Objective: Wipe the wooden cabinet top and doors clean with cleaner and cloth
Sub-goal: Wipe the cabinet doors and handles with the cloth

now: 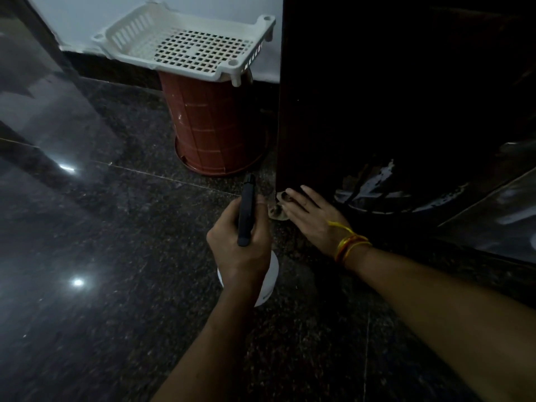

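An upturned brown bucket (216, 126) is sitting on the dark stone floor (101, 285) just left of the wooden cabinet (377, 97), with a white plastic crate (185, 44) resting on top. The left hand (240, 250) is gripping a white spray bottle (268, 282) by its black nozzle head. The right hand (310, 216), fingers mostly straight, is pressing a small cloth (280, 210) at the cabinet's bottom corner.

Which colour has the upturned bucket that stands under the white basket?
Reddish brown bucket, seen best in the head view.
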Available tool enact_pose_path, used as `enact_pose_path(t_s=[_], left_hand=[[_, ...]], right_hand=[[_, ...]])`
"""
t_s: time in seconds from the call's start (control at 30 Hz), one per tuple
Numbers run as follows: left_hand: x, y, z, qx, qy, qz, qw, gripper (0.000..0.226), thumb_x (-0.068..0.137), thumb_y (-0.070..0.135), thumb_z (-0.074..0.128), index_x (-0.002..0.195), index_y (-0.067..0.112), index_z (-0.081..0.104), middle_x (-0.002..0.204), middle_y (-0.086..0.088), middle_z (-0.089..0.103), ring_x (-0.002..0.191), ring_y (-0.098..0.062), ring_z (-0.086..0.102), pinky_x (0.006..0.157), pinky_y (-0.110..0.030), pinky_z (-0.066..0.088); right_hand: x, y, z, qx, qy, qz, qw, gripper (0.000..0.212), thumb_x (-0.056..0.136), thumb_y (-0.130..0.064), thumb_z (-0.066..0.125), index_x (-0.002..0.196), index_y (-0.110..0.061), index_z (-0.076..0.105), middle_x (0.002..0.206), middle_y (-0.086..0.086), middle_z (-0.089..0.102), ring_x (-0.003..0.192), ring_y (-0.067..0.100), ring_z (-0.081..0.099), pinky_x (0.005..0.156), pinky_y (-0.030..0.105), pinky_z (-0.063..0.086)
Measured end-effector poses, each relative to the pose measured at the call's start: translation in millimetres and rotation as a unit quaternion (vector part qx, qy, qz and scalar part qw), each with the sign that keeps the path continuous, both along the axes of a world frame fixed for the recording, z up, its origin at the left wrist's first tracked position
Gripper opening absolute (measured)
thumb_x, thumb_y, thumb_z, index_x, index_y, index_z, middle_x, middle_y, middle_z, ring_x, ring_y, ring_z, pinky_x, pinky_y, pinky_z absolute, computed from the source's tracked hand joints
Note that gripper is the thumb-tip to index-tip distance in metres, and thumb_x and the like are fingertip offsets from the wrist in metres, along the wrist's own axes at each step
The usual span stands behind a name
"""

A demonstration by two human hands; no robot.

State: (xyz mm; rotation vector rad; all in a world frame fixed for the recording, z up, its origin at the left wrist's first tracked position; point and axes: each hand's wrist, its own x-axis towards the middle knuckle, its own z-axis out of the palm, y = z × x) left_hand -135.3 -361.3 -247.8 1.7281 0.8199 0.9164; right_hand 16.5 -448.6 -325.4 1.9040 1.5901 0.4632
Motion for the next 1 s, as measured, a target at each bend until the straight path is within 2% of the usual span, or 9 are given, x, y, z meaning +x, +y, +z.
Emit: enact_pose_path(t_s=[0.07, 0.17, 0.33, 0.47, 0.57, 0.63, 0.77, 0.9, 1.0], left_hand=[[1, -1, 1, -0.004, -0.003, 0.005, 1.000, 0.036, 0.093, 0.036, 0.059, 0.062, 0.019, 0.051, 0.052, -0.010, 0.048, 0.048, -0.037, 0.052, 0.049, -0.052, 0.046], [4, -6, 3, -0.003, 0.000, 0.002, 1.000, 0.035, 0.093, 0.036, 0.059, 0.060, 0.028, 0.050, 0.050, -0.004, 0.046, 0.047, -0.037, 0.051, 0.048, -0.052, 0.046], [9, -16, 3, -0.004, -0.003, -0.013, 1.000, 0.035, 0.092, 0.037, 0.059, 0.060, 0.028, 0.050, 0.050, 0.002, 0.040, 0.048, -0.040, 0.048, 0.047, -0.052, 0.047], [8, -18, 0, 0.002, -0.001, -0.011, 1.000, 0.036, 0.093, 0.039, 0.059, 0.063, 0.020, 0.052, 0.052, -0.012, 0.046, 0.049, -0.042, 0.049, 0.048, -0.054, 0.047], [8, -20, 1, -0.003, 0.000, -0.013, 1.000, 0.038, 0.092, 0.042, 0.058, 0.067, 0.014, 0.055, 0.055, -0.022, 0.049, 0.050, -0.043, 0.051, 0.048, -0.053, 0.045], [10, -18, 4, -0.004, -0.001, -0.010, 1.000, 0.038, 0.092, 0.041, 0.058, 0.068, 0.012, 0.056, 0.055, -0.022, 0.050, 0.050, -0.043, 0.052, 0.048, -0.053, 0.046], [11, -17, 7, 0.001, 0.000, -0.008, 1.000, 0.036, 0.093, 0.039, 0.059, 0.062, 0.022, 0.051, 0.052, -0.012, 0.046, 0.049, -0.041, 0.051, 0.047, -0.052, 0.047], [10, -21, 6, 0.000, -0.005, -0.020, 1.000, 0.038, 0.093, 0.039, 0.058, 0.062, 0.020, 0.049, 0.052, -0.012, 0.045, 0.047, -0.041, 0.049, 0.047, -0.052, 0.045], [9, -20, 7, 0.008, 0.003, -0.016, 1.000, 0.035, 0.093, 0.041, 0.058, 0.063, 0.024, 0.051, 0.052, -0.012, 0.047, 0.047, -0.039, 0.051, 0.047, -0.052, 0.045]], right_hand=[[9, -25, -3, 0.036, -0.014, 0.002, 0.999, 0.050, 0.098, -0.023, 0.036, 0.147, -0.013, 0.032, 0.158, 0.004, 0.021, 0.146, 0.031, 0.008, 0.115, 0.050, -0.003], [21, -60, -11, -0.012, 0.001, -0.006, 1.000, 0.051, 0.100, -0.019, 0.031, 0.150, -0.010, 0.022, 0.160, 0.007, 0.011, 0.146, 0.033, -0.002, 0.114, 0.051, -0.009], [18, -57, 2, 0.101, -0.013, 0.020, 0.995, 0.051, 0.093, -0.025, 0.050, 0.142, -0.013, 0.041, 0.153, 0.003, 0.032, 0.142, 0.026, 0.027, 0.116, 0.045, 0.018], [17, -42, 8, 0.152, -0.022, 0.047, 0.987, 0.050, 0.090, -0.021, 0.049, 0.139, -0.012, 0.045, 0.150, 0.004, 0.038, 0.140, 0.027, 0.032, 0.115, 0.044, 0.020], [23, -51, 7, 0.146, -0.009, 0.053, 0.988, 0.050, 0.090, -0.019, 0.048, 0.139, -0.012, 0.046, 0.150, 0.004, 0.038, 0.140, 0.026, 0.033, 0.115, 0.044, 0.019], [29, -62, 4, 0.138, -0.015, 0.054, 0.989, 0.049, 0.090, -0.019, 0.048, 0.139, -0.013, 0.047, 0.150, 0.003, 0.038, 0.140, 0.026, 0.033, 0.116, 0.044, 0.018], [29, -70, 2, 0.153, -0.029, 0.043, 0.987, 0.048, 0.093, -0.017, 0.037, 0.139, -0.010, 0.044, 0.151, 0.005, 0.037, 0.140, 0.026, 0.032, 0.116, 0.044, 0.018], [18, -46, 2, 0.169, -0.017, 0.048, 0.984, 0.047, 0.092, -0.017, 0.040, 0.138, -0.010, 0.047, 0.150, 0.006, 0.037, 0.139, 0.027, 0.033, 0.115, 0.045, 0.020], [13, -31, 3, 0.171, -0.018, 0.052, 0.984, 0.050, 0.091, -0.023, 0.052, 0.140, -0.012, 0.045, 0.152, 0.004, 0.034, 0.141, 0.026, 0.031, 0.115, 0.044, 0.019]])
